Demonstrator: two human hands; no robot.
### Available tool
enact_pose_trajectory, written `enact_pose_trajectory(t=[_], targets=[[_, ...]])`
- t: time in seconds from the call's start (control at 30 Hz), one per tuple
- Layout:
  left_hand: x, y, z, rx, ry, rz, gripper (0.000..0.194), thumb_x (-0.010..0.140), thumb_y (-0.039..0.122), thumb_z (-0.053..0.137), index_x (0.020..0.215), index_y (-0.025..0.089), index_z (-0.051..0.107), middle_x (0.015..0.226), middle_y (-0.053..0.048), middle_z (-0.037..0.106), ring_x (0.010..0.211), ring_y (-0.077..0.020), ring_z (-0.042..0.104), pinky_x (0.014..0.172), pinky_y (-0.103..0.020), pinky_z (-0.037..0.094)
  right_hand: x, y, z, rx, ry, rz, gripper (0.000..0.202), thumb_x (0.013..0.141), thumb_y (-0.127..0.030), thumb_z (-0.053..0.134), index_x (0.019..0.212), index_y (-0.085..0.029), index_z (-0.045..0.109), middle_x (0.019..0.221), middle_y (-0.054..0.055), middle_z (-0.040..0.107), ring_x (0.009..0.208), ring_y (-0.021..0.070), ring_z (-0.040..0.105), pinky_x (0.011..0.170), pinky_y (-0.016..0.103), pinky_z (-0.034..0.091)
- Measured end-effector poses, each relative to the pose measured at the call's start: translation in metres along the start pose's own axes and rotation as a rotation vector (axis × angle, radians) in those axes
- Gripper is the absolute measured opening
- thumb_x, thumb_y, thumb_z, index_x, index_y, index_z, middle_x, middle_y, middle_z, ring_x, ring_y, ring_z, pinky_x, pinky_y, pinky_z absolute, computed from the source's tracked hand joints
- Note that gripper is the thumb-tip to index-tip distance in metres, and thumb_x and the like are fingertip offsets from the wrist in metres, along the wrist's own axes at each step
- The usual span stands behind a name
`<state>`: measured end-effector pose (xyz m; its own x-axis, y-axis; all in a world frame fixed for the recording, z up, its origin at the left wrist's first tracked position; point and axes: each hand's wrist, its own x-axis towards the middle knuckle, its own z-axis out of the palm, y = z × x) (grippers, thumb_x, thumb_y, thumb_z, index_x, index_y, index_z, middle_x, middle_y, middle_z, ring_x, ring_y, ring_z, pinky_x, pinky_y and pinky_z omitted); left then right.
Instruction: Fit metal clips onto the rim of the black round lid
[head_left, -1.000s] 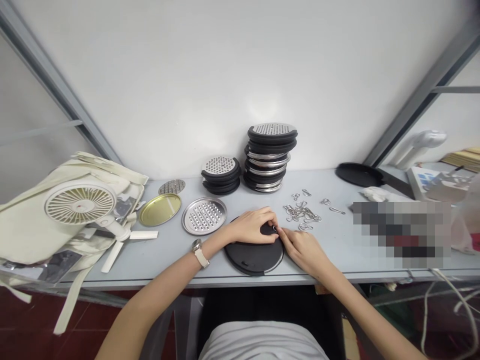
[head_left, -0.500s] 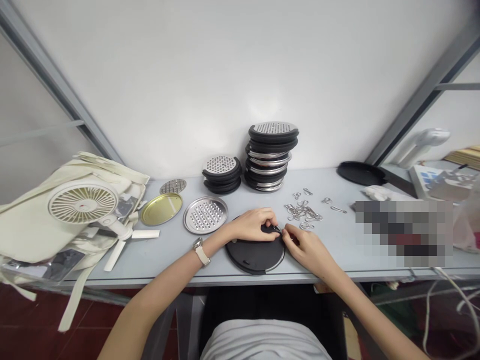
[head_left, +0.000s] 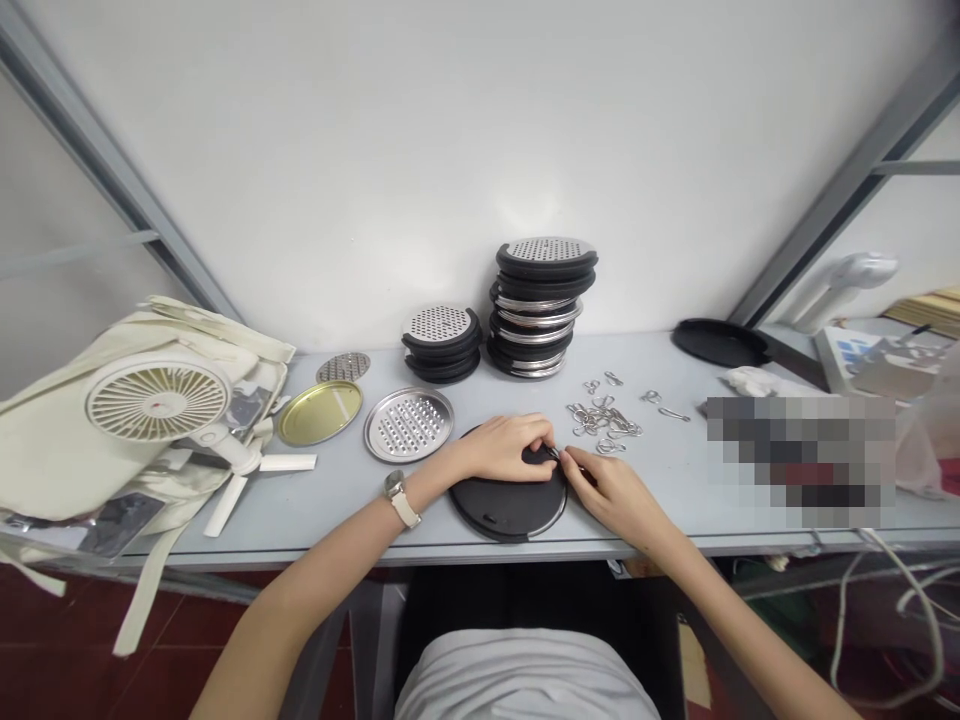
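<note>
A black round disc (head_left: 510, 510) lies near the table's front edge, part of its rim looking metallic. My left hand (head_left: 510, 447) lies over its far side, fingers curled on a black piece (head_left: 538, 456) at the edge; whether that piece belongs to the disc I cannot tell. My right hand (head_left: 604, 485) is closed in a pinch at the disc's right edge, fingertips meeting a small shiny bit beside the left fingers. That bit is mostly hidden. Beyond the right hand lie several loose wire clips (head_left: 602, 417). A round metal grater plate (head_left: 409, 426) rests left of the disc.
Behind stand a tall stack (head_left: 536, 310) and a short stack (head_left: 442, 345) of black-rimmed grater discs. A gold lid (head_left: 320, 413), a white fan (head_left: 159, 398) and a cream bag (head_left: 45, 460) are at left. A black tray (head_left: 720, 343) sits at back right.
The view has shifted slightly. Both hands keep nearly the same place on the disc, with the right fingertips a touch closer to the left hand.
</note>
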<state>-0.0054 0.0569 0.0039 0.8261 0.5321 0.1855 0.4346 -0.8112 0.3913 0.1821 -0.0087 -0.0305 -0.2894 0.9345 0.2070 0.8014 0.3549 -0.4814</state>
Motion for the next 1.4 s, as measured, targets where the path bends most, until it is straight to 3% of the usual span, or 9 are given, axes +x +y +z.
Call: enact_pose_trajectory(t=[0.13, 0.47, 0.8, 1.07, 1.4], targets=[[-0.0027, 0.0052, -0.0013, 0.167, 0.006, 0.052, 0.017, 0.085, 0.034, 0.052, 0.092, 0.019, 0.051, 0.091, -0.004, 0.058, 0.077, -0.0182, 0.056, 0.069, -0.029, 0.040, 0.0000, 0.0015, 0.0010, -0.024, -0.010, -0.008, 0.033, 0.098, -0.032, 0.029, 0.073, -0.022, 0.048, 0.059, 0.001, 0.059, 0.051, 0.0169, 0.055, 0.053, 0.026, 0.033], [-0.0043, 0.0046, 0.0000, 0.266, 0.025, 0.092, 0.017, 0.087, 0.035, 0.048, 0.091, 0.018, 0.053, 0.090, -0.007, 0.057, 0.074, -0.0201, 0.058, 0.063, -0.033, 0.039, -0.0001, 0.0017, 0.0013, -0.025, -0.007, -0.030, 0.031, 0.097, -0.032, 0.029, 0.076, -0.023, 0.049, 0.061, 0.002, 0.060, 0.052, 0.0181, 0.057, 0.053, 0.026, 0.035], [-0.0043, 0.0026, -0.0006, 0.140, 0.013, 0.047, 0.017, 0.086, 0.034, 0.053, 0.094, 0.020, 0.053, 0.083, -0.001, 0.065, 0.071, -0.0161, 0.058, 0.058, -0.027, 0.031, -0.0001, 0.0037, 0.0012, -0.022, -0.035, -0.030, 0.026, 0.094, -0.030, 0.032, 0.072, -0.023, 0.043, 0.056, 0.000, 0.054, 0.049, 0.0163, 0.051, 0.051, 0.025, 0.032], [-0.0027, -0.0004, -0.0004, -0.007, 0.020, -0.011, 0.017, 0.081, 0.035, 0.059, 0.088, 0.019, 0.055, 0.064, 0.004, 0.051, 0.057, -0.0105, 0.046, 0.054, -0.023, 0.029, -0.0002, 0.0026, -0.0003, 0.039, -0.045, -0.006, 0.029, 0.096, -0.033, 0.030, 0.069, -0.023, 0.037, 0.054, -0.003, 0.048, 0.048, 0.0154, 0.049, 0.052, 0.025, 0.032], [-0.0016, -0.0030, -0.0005, -0.116, 0.016, -0.044, 0.019, 0.080, 0.036, 0.060, 0.083, 0.019, 0.055, 0.057, 0.007, 0.040, 0.053, -0.0084, 0.039, 0.054, -0.021, 0.028, 0.0010, 0.0078, 0.0014, 0.128, -0.053, 0.025, 0.032, 0.097, -0.037, 0.030, 0.068, -0.023, 0.035, 0.054, -0.005, 0.043, 0.049, 0.0143, 0.046, 0.053, 0.025, 0.031]])
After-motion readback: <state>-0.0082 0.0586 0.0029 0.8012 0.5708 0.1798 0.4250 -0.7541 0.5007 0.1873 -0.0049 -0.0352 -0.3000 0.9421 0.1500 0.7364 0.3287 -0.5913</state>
